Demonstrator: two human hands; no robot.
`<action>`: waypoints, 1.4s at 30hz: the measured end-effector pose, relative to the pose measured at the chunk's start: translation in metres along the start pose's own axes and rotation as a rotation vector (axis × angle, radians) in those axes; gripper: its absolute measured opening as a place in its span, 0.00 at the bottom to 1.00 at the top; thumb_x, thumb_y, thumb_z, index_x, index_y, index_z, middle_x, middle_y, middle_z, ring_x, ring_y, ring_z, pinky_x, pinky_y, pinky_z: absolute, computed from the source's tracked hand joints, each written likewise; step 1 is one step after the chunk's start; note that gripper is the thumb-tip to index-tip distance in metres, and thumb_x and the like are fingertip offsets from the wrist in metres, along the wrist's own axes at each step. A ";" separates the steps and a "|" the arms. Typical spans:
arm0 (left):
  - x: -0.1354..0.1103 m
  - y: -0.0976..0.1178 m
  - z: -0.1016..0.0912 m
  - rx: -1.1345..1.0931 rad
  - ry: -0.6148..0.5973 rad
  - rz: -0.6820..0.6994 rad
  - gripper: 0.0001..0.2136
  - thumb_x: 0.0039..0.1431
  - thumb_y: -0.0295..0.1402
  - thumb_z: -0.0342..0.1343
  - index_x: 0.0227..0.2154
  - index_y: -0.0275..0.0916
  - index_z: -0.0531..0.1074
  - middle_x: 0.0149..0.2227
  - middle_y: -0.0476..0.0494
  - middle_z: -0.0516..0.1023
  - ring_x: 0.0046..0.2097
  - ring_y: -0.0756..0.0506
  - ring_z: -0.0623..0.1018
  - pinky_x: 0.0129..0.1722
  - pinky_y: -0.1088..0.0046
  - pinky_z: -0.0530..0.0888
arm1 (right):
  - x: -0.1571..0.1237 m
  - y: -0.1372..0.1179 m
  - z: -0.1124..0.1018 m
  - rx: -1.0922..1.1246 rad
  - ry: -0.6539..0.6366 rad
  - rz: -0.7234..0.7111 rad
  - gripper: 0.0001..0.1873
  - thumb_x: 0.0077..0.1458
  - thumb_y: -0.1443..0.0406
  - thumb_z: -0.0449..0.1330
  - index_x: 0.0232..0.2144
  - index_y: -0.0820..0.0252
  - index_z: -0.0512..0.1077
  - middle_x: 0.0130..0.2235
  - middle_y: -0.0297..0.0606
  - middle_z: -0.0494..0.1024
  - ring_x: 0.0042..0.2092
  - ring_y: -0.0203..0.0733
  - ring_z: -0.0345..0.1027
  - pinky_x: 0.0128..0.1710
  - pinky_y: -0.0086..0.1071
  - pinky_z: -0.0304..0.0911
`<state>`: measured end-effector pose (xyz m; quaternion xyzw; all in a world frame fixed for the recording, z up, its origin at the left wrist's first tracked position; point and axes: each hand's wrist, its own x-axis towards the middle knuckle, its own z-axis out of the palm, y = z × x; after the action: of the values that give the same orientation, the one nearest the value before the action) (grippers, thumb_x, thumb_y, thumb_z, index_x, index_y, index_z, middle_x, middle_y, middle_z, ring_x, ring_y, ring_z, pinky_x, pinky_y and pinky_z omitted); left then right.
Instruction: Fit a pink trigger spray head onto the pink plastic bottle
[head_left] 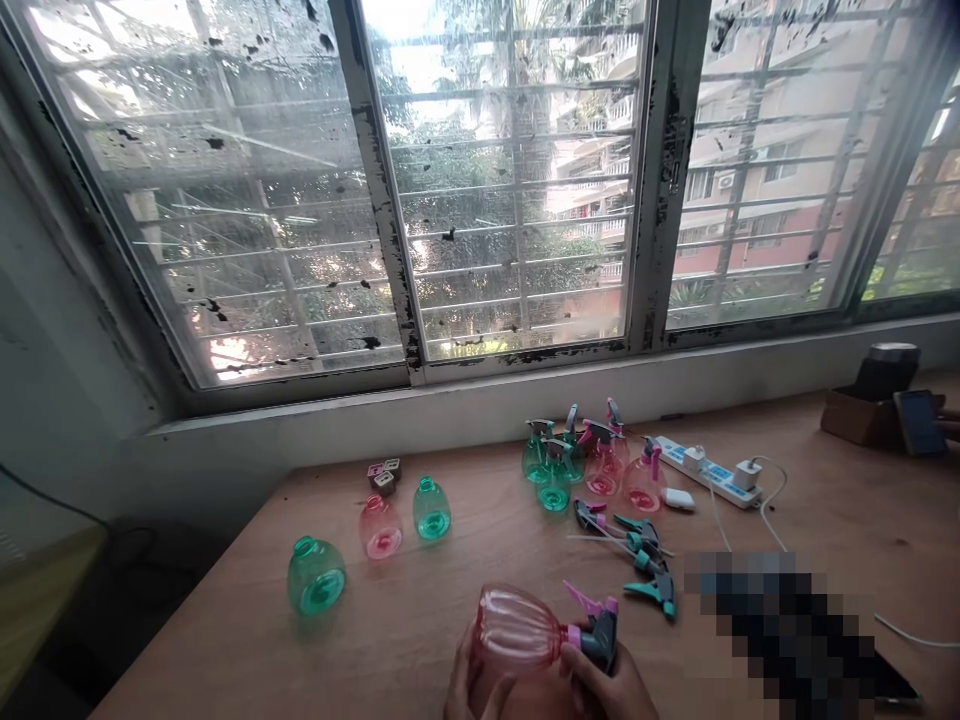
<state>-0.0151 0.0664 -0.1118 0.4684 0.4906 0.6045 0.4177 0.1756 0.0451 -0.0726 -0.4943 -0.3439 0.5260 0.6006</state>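
Observation:
A pink, ribbed spray bottle (517, 626) lies tilted on its side between my hands, its spray head (602, 638) pointing right. My left hand (474, 685) is closed around the bottle's body. My right hand (611, 688) grips the collar where the grey and pink spray head meets the neck. Just beyond lie loose spray heads: a pink and grey one (590, 515) and green ones, among them a green and grey one (655, 590). To the left stand headless bottles: a green one (316, 578), a pink one (380, 528) and another green one (432, 510).
Several assembled green spray bottles (553, 488) and pink spray bottles (643, 487) stand near the window wall. Right of them are a white power strip (705, 470) and a white case (679, 499). A phone (919, 422) leans by a cardboard box (855, 420). Small square objects (384, 484) sit at the back left.

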 end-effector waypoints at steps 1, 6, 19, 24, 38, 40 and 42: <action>-0.001 0.002 0.001 0.010 -0.003 0.008 0.36 0.41 0.53 0.67 0.52 0.39 0.71 0.55 0.34 0.77 0.58 0.33 0.75 0.61 0.59 0.69 | 0.000 0.000 0.000 0.000 0.004 0.002 0.31 0.39 0.45 0.70 0.38 0.61 0.71 0.20 0.32 0.78 0.16 0.39 0.66 0.17 0.31 0.57; -0.004 0.008 0.003 0.074 0.015 -0.002 0.39 0.42 0.54 0.66 0.55 0.37 0.68 0.56 0.32 0.76 0.60 0.32 0.73 0.62 0.58 0.66 | -0.004 -0.003 0.000 -0.040 -0.027 -0.001 0.32 0.35 0.45 0.71 0.37 0.61 0.75 0.19 0.31 0.77 0.19 0.42 0.69 0.20 0.33 0.61; 0.000 0.003 -0.004 0.111 -0.001 0.099 0.36 0.42 0.51 0.68 0.54 0.39 0.69 0.59 0.34 0.72 0.63 0.32 0.69 0.65 0.56 0.61 | -0.003 0.001 0.001 -0.014 -0.008 -0.002 0.30 0.36 0.45 0.71 0.35 0.60 0.73 0.18 0.29 0.74 0.18 0.39 0.65 0.19 0.31 0.58; 0.001 0.004 -0.003 0.070 0.014 0.052 0.35 0.45 0.52 0.65 0.54 0.38 0.69 0.60 0.34 0.72 0.62 0.32 0.70 0.63 0.58 0.64 | -0.005 -0.004 0.000 -0.036 -0.045 -0.002 0.28 0.38 0.48 0.71 0.36 0.60 0.74 0.17 0.28 0.73 0.19 0.40 0.66 0.21 0.32 0.60; -0.001 0.001 0.002 -0.005 0.061 0.012 0.35 0.43 0.53 0.66 0.52 0.37 0.71 0.58 0.33 0.74 0.59 0.33 0.74 0.58 0.64 0.71 | -0.005 -0.008 -0.001 -0.061 -0.033 -0.013 0.28 0.35 0.48 0.73 0.34 0.59 0.76 0.17 0.29 0.74 0.20 0.42 0.67 0.21 0.33 0.61; 0.000 -0.001 0.000 0.032 0.041 0.033 0.34 0.43 0.51 0.67 0.52 0.38 0.71 0.57 0.34 0.75 0.59 0.33 0.74 0.56 0.63 0.73 | -0.005 -0.009 -0.001 -0.051 -0.036 -0.014 0.27 0.36 0.47 0.72 0.33 0.59 0.75 0.16 0.28 0.73 0.19 0.41 0.66 0.20 0.32 0.60; 0.001 -0.004 -0.003 0.073 0.009 0.071 0.33 0.44 0.49 0.67 0.53 0.39 0.71 0.58 0.34 0.74 0.59 0.33 0.73 0.54 0.62 0.74 | -0.005 -0.009 -0.001 -0.044 -0.046 -0.012 0.27 0.38 0.46 0.71 0.33 0.59 0.73 0.16 0.27 0.71 0.18 0.39 0.64 0.20 0.31 0.59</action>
<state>-0.0184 0.0674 -0.1158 0.4976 0.4973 0.6029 0.3764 0.1776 0.0403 -0.0638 -0.4932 -0.3721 0.5259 0.5845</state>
